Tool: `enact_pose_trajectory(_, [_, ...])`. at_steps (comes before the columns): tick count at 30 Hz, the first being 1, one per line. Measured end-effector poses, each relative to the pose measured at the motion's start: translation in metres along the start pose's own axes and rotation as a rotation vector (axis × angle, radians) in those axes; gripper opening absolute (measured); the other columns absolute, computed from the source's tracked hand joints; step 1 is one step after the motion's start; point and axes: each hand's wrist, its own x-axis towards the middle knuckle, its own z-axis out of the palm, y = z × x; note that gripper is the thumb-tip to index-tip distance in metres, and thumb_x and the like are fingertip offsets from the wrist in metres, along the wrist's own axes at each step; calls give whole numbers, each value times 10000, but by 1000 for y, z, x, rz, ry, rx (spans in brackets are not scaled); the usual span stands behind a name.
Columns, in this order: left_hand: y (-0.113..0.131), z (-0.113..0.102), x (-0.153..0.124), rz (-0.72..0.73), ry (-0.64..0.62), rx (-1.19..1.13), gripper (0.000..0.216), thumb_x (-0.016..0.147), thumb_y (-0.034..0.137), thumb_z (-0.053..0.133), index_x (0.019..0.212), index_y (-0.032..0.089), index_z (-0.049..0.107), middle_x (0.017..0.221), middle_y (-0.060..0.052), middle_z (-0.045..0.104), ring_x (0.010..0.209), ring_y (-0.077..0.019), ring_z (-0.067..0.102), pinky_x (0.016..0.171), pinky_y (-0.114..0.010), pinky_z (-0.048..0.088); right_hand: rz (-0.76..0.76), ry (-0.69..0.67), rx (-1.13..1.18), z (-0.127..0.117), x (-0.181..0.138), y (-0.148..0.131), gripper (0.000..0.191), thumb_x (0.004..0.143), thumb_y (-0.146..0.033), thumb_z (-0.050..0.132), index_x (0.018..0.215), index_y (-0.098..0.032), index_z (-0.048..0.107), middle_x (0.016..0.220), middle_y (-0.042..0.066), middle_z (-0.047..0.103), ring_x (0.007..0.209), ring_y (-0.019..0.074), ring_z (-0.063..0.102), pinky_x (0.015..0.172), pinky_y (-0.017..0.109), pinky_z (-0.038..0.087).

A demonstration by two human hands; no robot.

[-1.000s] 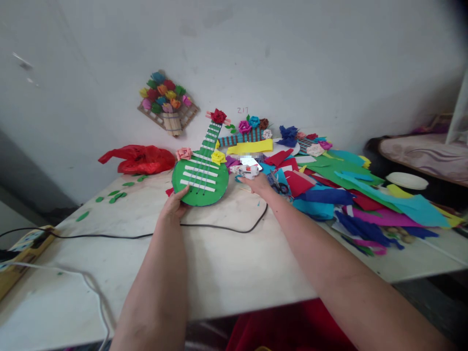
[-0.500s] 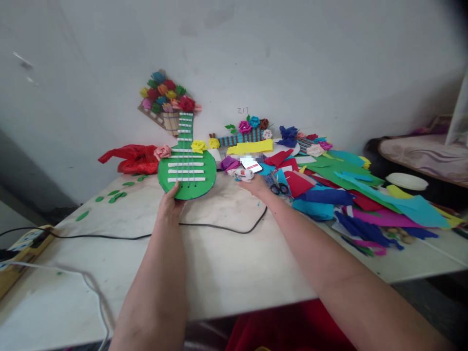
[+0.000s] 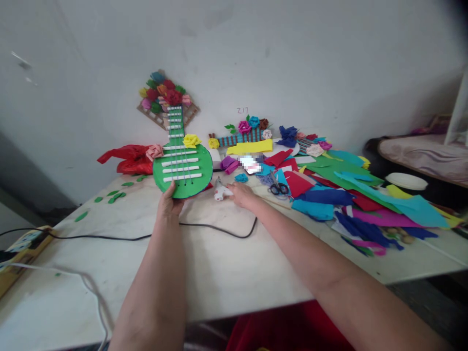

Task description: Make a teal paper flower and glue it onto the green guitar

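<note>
My left hand (image 3: pixel 171 201) grips the round bottom of a green paper guitar (image 3: pixel 205 168), its thumb on the front face. The guitar stands tilted to the left, with white strips across it and strings down the middle. A red paper flower tops its neck, and a yellow flower (image 3: pixel 192 141) and a pink flower (image 3: pixel 154 152) sit at its shoulders. To its right, my right hand (image 3: pixel 241 195) is closed round the handle of a white glue gun (image 3: pixel 220 189), held just over the table. A black cord (image 3: pixel 215 227) curves below.
Paper sheets and scraps (image 3: pixel 329 195) cover the right side, with scissors (image 3: pixel 279 188) and a phone (image 3: pixel 250 165) nearby. Behind lie a blue striped guitar (image 3: pixel 234 139) and a red plastic bag (image 3: pixel 135 158). Green paper leaves (image 3: pixel 117 197) and a yellow power strip (image 3: pixel 27 253) are at left.
My right hand has brought the glue gun leftward and nearer, away from the phone, and turned it. The guitar in my left hand has shifted left and leans more. A blue paper piece is now uncovered.
</note>
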Motion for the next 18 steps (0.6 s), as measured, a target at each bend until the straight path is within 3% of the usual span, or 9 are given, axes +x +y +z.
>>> enact_pose_trajectory(10, [-4,4,-2,-29,4,40,425,739,94,639,1145,207,583,1054,-67,680,1067,-231,588,947,-432,445,-23,9,-32,-2,6,4,425,795,-267,505,1204,-180,579,1143,139,591,1058,271,528,856,319,401])
enact_pose_trajectory(13, [-5,2,-2,-48,16,64,355,745,91,623,1088,181,611,1033,-73,684,1070,-238,585,952,-428,445,125,82,33,-12,6,17,345,831,-304,444,1078,-186,654,1086,107,641,999,231,569,810,283,412])
enact_pose_trajectory(18, [-8,-1,-1,-74,-14,81,325,743,94,621,1057,173,625,1017,-75,689,1042,-234,601,942,-420,458,367,185,86,-16,12,48,381,876,-336,363,979,-153,680,1051,136,661,950,221,600,757,273,421])
